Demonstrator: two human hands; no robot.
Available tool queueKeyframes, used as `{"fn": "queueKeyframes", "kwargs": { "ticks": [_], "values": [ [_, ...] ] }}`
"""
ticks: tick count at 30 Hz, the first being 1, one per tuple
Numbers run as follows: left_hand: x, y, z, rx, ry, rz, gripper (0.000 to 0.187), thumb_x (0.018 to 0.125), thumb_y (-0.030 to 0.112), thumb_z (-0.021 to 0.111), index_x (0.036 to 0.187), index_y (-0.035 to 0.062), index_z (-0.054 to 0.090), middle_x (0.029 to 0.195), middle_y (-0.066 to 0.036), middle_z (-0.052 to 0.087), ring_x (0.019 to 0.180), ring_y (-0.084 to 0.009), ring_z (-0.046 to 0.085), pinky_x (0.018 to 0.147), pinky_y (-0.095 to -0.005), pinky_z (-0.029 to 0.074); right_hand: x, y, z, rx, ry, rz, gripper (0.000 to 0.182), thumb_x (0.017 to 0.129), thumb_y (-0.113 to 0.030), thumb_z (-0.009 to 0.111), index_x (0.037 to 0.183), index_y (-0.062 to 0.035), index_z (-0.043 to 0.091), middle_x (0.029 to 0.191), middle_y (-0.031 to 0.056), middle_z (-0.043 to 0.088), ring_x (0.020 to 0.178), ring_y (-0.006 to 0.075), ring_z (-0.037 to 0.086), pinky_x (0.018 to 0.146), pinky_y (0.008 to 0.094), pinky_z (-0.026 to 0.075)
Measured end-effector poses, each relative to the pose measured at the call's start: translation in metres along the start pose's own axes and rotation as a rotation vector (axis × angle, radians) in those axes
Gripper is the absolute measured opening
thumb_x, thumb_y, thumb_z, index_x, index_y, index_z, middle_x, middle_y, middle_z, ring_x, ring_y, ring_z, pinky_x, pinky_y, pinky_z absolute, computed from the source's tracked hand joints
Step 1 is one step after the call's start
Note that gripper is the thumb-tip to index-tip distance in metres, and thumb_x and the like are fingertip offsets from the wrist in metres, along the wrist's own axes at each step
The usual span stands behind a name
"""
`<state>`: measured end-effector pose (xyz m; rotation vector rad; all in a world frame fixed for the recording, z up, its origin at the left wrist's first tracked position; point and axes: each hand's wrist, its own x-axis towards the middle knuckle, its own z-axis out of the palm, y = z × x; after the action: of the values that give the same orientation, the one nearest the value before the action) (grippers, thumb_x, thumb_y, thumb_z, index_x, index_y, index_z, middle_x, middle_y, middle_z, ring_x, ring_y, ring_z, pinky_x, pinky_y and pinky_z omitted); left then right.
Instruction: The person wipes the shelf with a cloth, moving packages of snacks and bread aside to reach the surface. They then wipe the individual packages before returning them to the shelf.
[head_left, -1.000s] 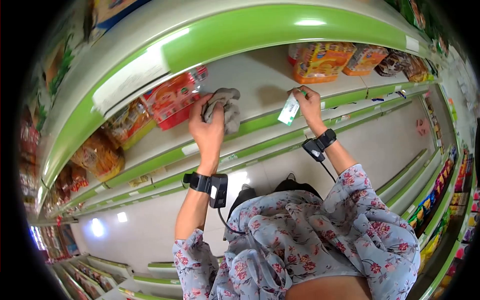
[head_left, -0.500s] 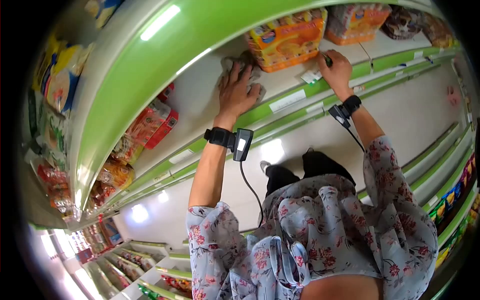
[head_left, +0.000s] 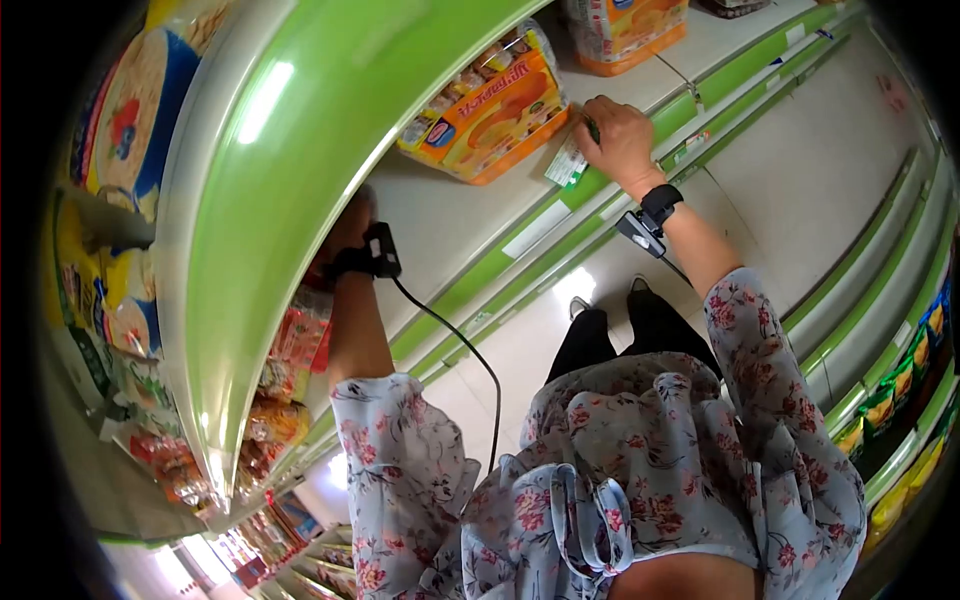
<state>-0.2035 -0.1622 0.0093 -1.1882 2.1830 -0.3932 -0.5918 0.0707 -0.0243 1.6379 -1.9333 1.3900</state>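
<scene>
My left hand [head_left: 357, 218] reaches deep onto the shelf, partly behind the green front of the shelf above. Its fingers are hidden, and no cloth shows there. At the shelf's front edge, my right hand [head_left: 620, 142] has its fingers curled round a small dark green thing [head_left: 593, 130] that I cannot make out. Beside those fingers, a green-and-white price card [head_left: 567, 165] lies against the edge. An orange and yellow multipack of small wrapped cakes or rolls [head_left: 500, 110] stands just left of my right hand, partly covered by the upper shelf.
The curved green upper shelf front [head_left: 300, 150] hangs over the left side. Another orange multipack [head_left: 630, 30] stands farther along. Red packets [head_left: 300, 330] sit near my left forearm. A cable [head_left: 470, 350] trails from the left wrist device. Lower shelves with snack bags [head_left: 880, 405] line the right.
My left hand has moved left and deeper under the upper shelf; the grey cloth beneath it is out of sight. The view has shifted, while my right hand stays by the price card.
</scene>
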Motion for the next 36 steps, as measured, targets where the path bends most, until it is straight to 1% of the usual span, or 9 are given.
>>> {"fn": "queueKeyframes", "kwargs": {
  "ticks": [3,9,17,20,25,28,30,33,36],
  "values": [
    [0.028,-0.007,-0.005,-0.039,0.053,0.035,0.041,0.091,0.024,0.046,0.125,0.0021,0.052,0.119,-0.022,0.057,0.107,-0.0384,0.055,0.095,-0.045,0.042,0.001,0.001,-0.001,-0.01,0.01,0.014,0.007,0.075,-0.018,0.062,0.074,-0.0107,0.061,0.069,0.0048,0.058,0.06,0.0271,0.059,0.057,0.0368,0.047],
    [0.064,-0.02,0.015,-0.23,0.218,-0.035,0.04,0.091,0.024,0.048,0.124,0.0032,0.053,0.118,-0.021,0.058,0.107,-0.038,0.055,0.094,-0.0447,0.043,-0.002,0.003,-0.004,-0.001,-0.015,0.017,0.01,0.074,-0.02,0.062,0.077,-0.0103,0.06,0.071,0.0039,0.057,0.063,0.0248,0.058,0.059,0.0357,0.046],
    [0.043,-0.016,0.007,-0.427,0.435,-0.073,0.038,0.09,0.024,0.051,0.123,0.0046,0.054,0.117,-0.02,0.059,0.106,-0.0375,0.055,0.093,-0.0444,0.043,-0.003,0.004,-0.002,0.062,0.04,-0.005,0.009,0.073,-0.018,0.062,0.077,-0.0098,0.06,0.071,0.0033,0.056,0.063,0.0234,0.057,0.059,0.034,0.044],
    [0.052,-0.005,0.002,-0.493,0.503,-0.009,0.038,0.089,0.024,0.052,0.122,0.0052,0.055,0.116,-0.02,0.059,0.106,-0.0373,0.055,0.093,-0.0443,0.043,-0.003,0.004,-0.001,0.054,0.053,-0.023,0.008,0.072,-0.017,0.062,0.076,-0.0102,0.06,0.07,0.0033,0.056,0.061,0.0234,0.056,0.058,0.0336,0.044],
    [0.087,0.006,0.004,-0.611,0.678,0.237,0.037,0.089,0.024,0.054,0.121,0.0061,0.056,0.115,-0.019,0.059,0.106,-0.037,0.055,0.092,-0.0441,0.044,-0.001,0.006,0.001,0.004,0.061,-0.047,0.007,0.073,-0.016,0.062,0.075,-0.0098,0.059,0.069,0.004,0.057,0.057,0.0262,0.055,0.055,0.0353,0.045],
    [0.073,0.024,0.0,-0.601,0.82,0.344,0.037,0.088,0.024,0.055,0.121,0.0066,0.056,0.115,-0.019,0.06,0.106,-0.0368,0.056,0.092,-0.044,0.044,-0.005,0.009,0.005,-0.02,0.045,-0.044,0.008,0.074,-0.017,0.061,0.076,-0.0094,0.059,0.07,0.0041,0.057,0.057,0.0276,0.055,0.055,0.0358,0.045],
    [0.042,0.038,-0.007,-0.664,0.814,0.287,0.037,0.088,0.024,0.055,0.12,0.007,0.056,0.115,-0.018,0.06,0.106,-0.0367,0.056,0.091,-0.0439,0.044,-0.005,0.011,0.006,-0.038,0.048,-0.035,0.008,0.074,-0.018,0.061,0.076,-0.0095,0.06,0.07,0.0039,0.057,0.058,0.0273,0.056,0.055,0.0357,0.045],
    [-0.016,0.045,-0.027,-0.869,0.644,0.029,0.04,0.088,0.031,0.055,0.12,0.0072,0.057,0.113,-0.019,0.06,0.105,-0.0382,0.055,0.092,-0.0441,0.044,-0.004,0.01,0.005,-0.008,0.082,-0.056,0.009,0.075,-0.018,0.061,0.075,-0.0097,0.059,0.069,0.0044,0.057,0.059,0.0268,0.056,0.056,0.0355,0.045],
    [-0.003,0.026,-0.02,-0.814,0.635,-0.157,0.041,0.086,0.032,0.058,0.119,0.0076,0.056,0.114,-0.019,0.06,0.105,-0.0397,0.055,0.091,-0.0444,0.044,-0.005,0.014,0.007,-0.015,0.078,-0.045,0.008,0.075,-0.018,0.06,0.075,-0.01,0.059,0.069,0.005,0.056,0.061,0.0264,0.057,0.057,0.0354,0.045]
  ]
}}
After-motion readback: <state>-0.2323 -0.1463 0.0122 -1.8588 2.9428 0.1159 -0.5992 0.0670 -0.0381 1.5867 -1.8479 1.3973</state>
